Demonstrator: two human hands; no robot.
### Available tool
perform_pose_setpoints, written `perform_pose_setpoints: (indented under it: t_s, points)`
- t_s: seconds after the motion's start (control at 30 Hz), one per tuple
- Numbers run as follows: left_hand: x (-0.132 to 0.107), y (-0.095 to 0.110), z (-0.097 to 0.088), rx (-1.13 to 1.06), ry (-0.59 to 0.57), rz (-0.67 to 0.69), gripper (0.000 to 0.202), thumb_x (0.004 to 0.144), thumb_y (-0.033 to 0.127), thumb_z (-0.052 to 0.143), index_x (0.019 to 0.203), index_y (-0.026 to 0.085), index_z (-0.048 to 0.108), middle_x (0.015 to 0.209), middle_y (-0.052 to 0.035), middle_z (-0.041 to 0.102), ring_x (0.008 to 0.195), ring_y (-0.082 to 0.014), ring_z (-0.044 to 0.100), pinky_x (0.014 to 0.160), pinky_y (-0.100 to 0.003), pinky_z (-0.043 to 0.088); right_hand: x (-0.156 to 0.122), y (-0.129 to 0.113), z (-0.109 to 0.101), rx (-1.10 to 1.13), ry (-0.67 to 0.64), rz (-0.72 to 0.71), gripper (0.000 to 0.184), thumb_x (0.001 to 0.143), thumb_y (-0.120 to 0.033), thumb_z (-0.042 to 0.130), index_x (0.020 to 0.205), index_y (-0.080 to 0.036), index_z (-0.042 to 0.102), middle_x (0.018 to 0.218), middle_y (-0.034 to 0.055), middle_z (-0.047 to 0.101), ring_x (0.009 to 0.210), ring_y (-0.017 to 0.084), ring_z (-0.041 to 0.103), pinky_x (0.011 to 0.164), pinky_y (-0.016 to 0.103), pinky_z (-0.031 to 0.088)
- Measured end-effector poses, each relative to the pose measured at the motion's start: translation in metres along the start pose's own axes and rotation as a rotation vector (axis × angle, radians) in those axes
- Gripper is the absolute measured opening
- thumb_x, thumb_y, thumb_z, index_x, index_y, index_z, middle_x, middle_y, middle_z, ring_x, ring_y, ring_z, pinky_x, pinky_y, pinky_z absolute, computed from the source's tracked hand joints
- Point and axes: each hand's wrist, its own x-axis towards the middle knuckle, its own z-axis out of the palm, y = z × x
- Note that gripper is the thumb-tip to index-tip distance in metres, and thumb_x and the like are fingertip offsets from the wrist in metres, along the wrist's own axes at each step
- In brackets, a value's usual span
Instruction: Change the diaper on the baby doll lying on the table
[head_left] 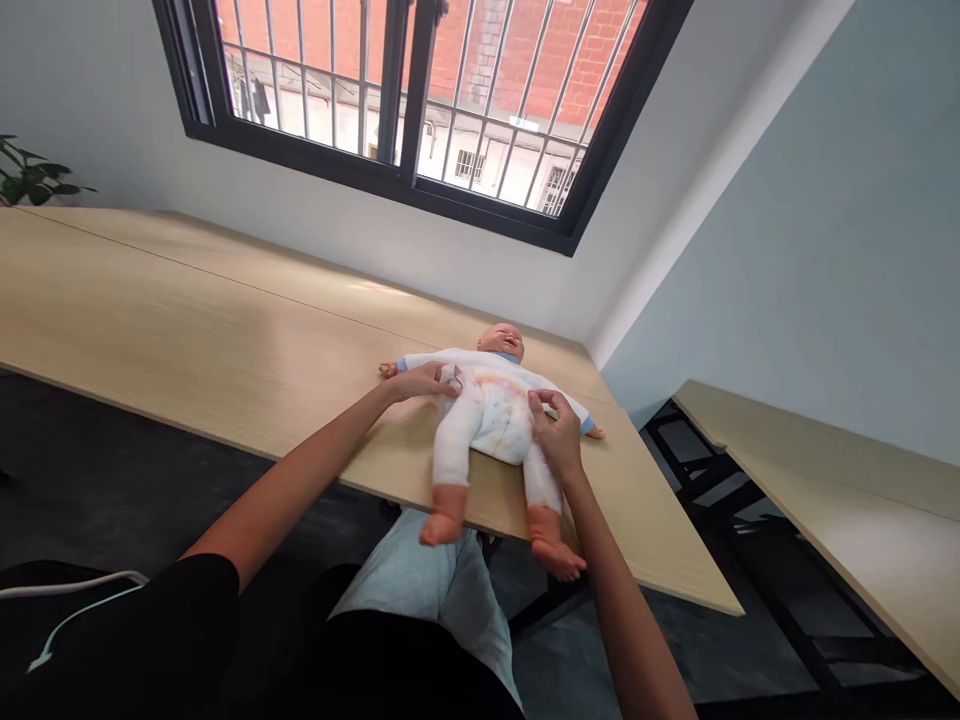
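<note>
A baby doll [451, 450] lies face up on the wooden table [247, 370], its head toward the wall and its feet over the front edge. It wears a white long-sleeved top [457, 357] with blue cuffs and collar. Around its hips is a white diaper [504, 425] with a coloured print on the front. My left hand [429, 381] pinches the diaper's side edge at the hip on the left of the view. At the opposite hip, my right hand [555, 425] has its fingers closed on the diaper's other side. The fingertips partly hide both side edges.
Behind the table is a wall with a barred window [405, 110]. A second wooden table [832, 480] with a black frame stands to the right, across a gap. Green plant leaves [37, 180] show at the far left. A white cable [82, 582] runs near my left sleeve.
</note>
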Motion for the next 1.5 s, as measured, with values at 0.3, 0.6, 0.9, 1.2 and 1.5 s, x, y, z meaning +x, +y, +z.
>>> perform_pose_setpoints:
  t_s: [0.3, 0.6, 0.9, 1.2, 1.5]
  points:
    - [0.007, 0.001, -0.004, 0.058, -0.057, -0.039, 0.028, 0.073, 0.043, 0.077, 0.077, 0.015, 0.071, 0.074, -0.0015, 0.069, 0.068, -0.0150, 0.059, 0.065, -0.024, 0.044, 0.004, -0.065, 0.032, -0.244, -0.768, -0.533, 0.025, 0.098, -0.035, 0.047, 0.096, -0.027, 0.071, 0.109, 0.0025, 0.070, 0.115, 0.026, 0.057, 0.116, 0.058, 0.020]
    - [0.008, -0.008, -0.016, 0.000, -0.032, -0.155, 0.043, 0.074, 0.056, 0.073, 0.081, 0.014, 0.070, 0.071, -0.0066, 0.070, 0.058, -0.0177, 0.064, 0.055, -0.028, 0.050, 0.028, -0.057, 0.072, -0.500, -0.687, -0.422, 0.024, 0.086, -0.037, 0.066, 0.099, -0.016, 0.067, 0.096, 0.0131, 0.068, 0.097, 0.033, 0.060, 0.091, 0.049, 0.045]
    - [0.009, -0.008, -0.025, 0.032, -0.009, -0.152, 0.047, 0.079, 0.060, 0.066, 0.088, 0.014, 0.060, 0.078, -0.0071, 0.071, 0.064, -0.0186, 0.069, 0.056, -0.028, 0.056, 0.041, -0.051, 0.074, -0.464, -0.761, -0.228, 0.021, 0.075, -0.008, 0.057, 0.087, -0.019, 0.068, 0.090, 0.0036, 0.069, 0.086, 0.021, 0.062, 0.079, 0.030, 0.041]
    - [0.012, -0.018, -0.005, 0.211, -0.233, -0.061, 0.044, 0.049, 0.022, 0.090, 0.086, 0.016, 0.067, 0.086, -0.0012, 0.069, 0.087, -0.0165, 0.064, 0.078, -0.024, 0.048, 0.035, -0.034, 0.061, -0.144, -0.333, -0.007, 0.025, 0.072, -0.027, 0.050, 0.095, -0.019, 0.054, 0.073, -0.0010, 0.057, 0.070, 0.019, 0.054, 0.067, 0.028, 0.039]
    - [0.011, -0.018, 0.006, 0.286, -0.300, -0.024, 0.022, 0.067, 0.032, 0.078, 0.073, 0.015, 0.066, 0.067, 0.0022, 0.059, 0.060, -0.0100, 0.049, 0.058, -0.022, 0.036, 0.035, -0.035, 0.058, -0.075, -0.331, 0.009, 0.029, 0.067, -0.033, 0.049, 0.093, -0.020, 0.052, 0.076, 0.0004, 0.057, 0.074, 0.021, 0.054, 0.071, 0.031, 0.041]
